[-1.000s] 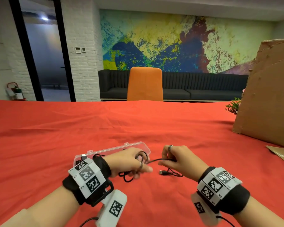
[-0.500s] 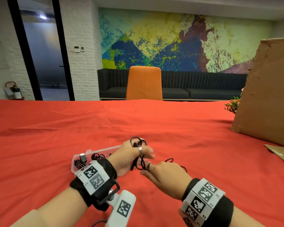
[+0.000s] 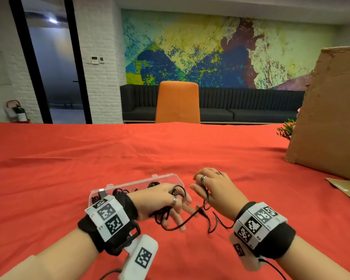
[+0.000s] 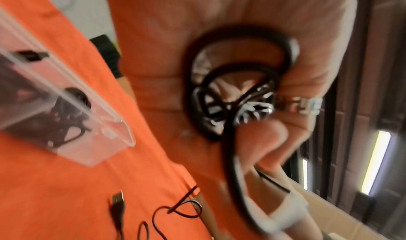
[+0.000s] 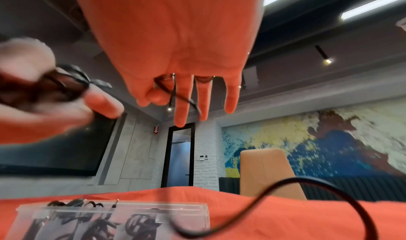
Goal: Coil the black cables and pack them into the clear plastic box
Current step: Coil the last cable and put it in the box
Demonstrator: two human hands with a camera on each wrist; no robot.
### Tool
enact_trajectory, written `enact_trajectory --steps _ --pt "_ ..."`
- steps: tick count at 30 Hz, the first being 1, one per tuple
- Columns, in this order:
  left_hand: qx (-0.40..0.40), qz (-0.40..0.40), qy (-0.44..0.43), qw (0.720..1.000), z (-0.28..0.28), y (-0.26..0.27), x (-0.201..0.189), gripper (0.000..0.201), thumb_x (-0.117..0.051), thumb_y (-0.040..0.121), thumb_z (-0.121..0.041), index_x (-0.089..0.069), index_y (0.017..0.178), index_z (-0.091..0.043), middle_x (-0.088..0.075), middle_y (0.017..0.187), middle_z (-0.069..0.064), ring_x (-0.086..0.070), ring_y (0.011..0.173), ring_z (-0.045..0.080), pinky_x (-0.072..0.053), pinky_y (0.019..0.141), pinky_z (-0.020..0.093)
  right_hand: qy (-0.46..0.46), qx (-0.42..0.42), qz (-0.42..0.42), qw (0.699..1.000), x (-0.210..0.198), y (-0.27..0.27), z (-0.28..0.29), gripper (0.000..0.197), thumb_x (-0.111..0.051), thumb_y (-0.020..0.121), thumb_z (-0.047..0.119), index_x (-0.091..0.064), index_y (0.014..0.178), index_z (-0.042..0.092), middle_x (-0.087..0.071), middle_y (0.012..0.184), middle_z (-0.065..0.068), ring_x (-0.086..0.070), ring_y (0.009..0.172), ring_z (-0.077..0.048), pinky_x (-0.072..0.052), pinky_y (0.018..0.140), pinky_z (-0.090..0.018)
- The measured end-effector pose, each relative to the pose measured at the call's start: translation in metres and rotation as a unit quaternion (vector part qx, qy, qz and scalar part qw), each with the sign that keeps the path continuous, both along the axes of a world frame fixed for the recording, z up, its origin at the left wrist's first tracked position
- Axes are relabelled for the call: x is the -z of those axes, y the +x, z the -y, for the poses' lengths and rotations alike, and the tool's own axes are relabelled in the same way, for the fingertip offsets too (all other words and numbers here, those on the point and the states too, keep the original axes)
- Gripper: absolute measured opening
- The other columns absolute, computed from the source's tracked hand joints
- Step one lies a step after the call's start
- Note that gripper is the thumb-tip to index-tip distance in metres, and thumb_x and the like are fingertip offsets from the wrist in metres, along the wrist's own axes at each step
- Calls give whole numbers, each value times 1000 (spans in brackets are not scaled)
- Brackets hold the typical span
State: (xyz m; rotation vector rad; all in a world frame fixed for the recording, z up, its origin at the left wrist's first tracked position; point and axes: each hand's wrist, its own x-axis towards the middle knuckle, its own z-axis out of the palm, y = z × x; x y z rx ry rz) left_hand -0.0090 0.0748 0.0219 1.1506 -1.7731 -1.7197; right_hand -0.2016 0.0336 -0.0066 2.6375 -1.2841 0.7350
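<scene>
My left hand (image 3: 176,205) holds a small coil of black cable (image 3: 179,194) looped round its fingers; the left wrist view shows the coil (image 4: 230,91) against the palm. My right hand (image 3: 200,188), just right of it, pinches the same cable (image 5: 173,91) between thumb and forefinger. The loose tail (image 3: 182,225) sags onto the red cloth, its plug (image 3: 200,212) between the hands. The clear plastic box (image 3: 170,177) lies open behind my left wrist with several coiled black cables inside (image 5: 136,226).
A tall cardboard box (image 3: 331,118) stands at the right edge with a flat cardboard piece (image 3: 348,190) before it. A small plant (image 3: 285,130) sits beside it. An orange chair (image 3: 178,104) stands beyond the red-clothed table (image 3: 170,154).
My right hand has swung from below the left hand's fingers up and to the right with the cable. The left hand has kept the coil and dropped slightly.
</scene>
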Motion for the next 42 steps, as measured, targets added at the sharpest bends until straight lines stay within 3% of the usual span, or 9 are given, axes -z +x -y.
enact_trajectory --steps 5,10,16,20,23,25,27,33,42 --pt "127 22 34 991 -4 0 3 28 -51 79 -6 -58 105 -14 -72 78 4 -56 40 12 -23 33 15 100 37 12 994 -7 5 7 42 -19 95 50 -37 70 22 -54 73 -1 -57 86 -30 -39 75 -35" --pt "-36 -122 75 989 3 4 8 18 -59 84 -26 -62 89 -9 -46 51 -4 -37 39 7 -29 43 19 224 60 130 964 -8 -7 8 36 -40 98 34 -38 66 16 -60 57 -6 -60 48 -15 -46 62 -31" --pt "-243 -263 -6 934 14 -2 6 26 -66 78 -7 -54 57 -18 -52 59 0 -51 51 9 -52 52 25 286 0 197 938 -2 1 -7 25 -48 94 28 -41 72 20 -67 76 4 -64 76 -25 -56 72 -39" --pt "-266 -370 -11 890 19 -9 3 6 -63 76 -16 -57 74 -14 -68 107 13 -67 96 26 -56 80 41 308 -81 153 935 4 23 -19 21 -44 96 21 -46 76 26 -70 91 0 -58 72 -5 -49 79 -33" --pt "-238 -396 -9 887 19 -8 1 13 -62 76 -21 -53 81 -14 -61 75 9 -64 64 24 -58 61 38 426 -167 208 865 3 28 -25 22 -36 97 8 -33 80 21 -70 80 -10 -66 75 -13 -48 79 -31" --pt "-230 -377 -53 896 17 -6 0 21 -69 75 -14 -48 80 -16 -47 56 3 -53 45 18 -55 53 34 530 -196 259 783 1 25 -29 18 -34 99 6 -29 85 17 -67 65 -10 -66 58 -20 -50 69 -37" --pt "-225 -331 -93 912 15 -3 -1 22 -63 72 -8 -51 90 -14 -43 51 2 -45 40 15 -48 48 28 571 -183 262 756 -1 21 -31 13 -34 100 12 -27 90 15 -62 51 -3 -58 39 -16 -50 64 -38" --pt "-259 -237 -102 931 16 -3 -3 37 -45 66 -2 -55 101 -11 -52 66 3 -37 40 10 -30 40 18 250 -58 26 966 -2 23 -35 18 -48 94 32 -56 101 17 -40 47 7 -41 42 -5 -38 53 -20" --pt "-299 -237 89 920 19 0 1 22 -39 80 -12 -54 95 -11 -48 64 3 -30 44 13 -31 50 23 172 -69 52 981 -2 26 -36 25 -53 89 42 -64 82 21 -41 48 4 -42 47 -11 -32 54 -27"
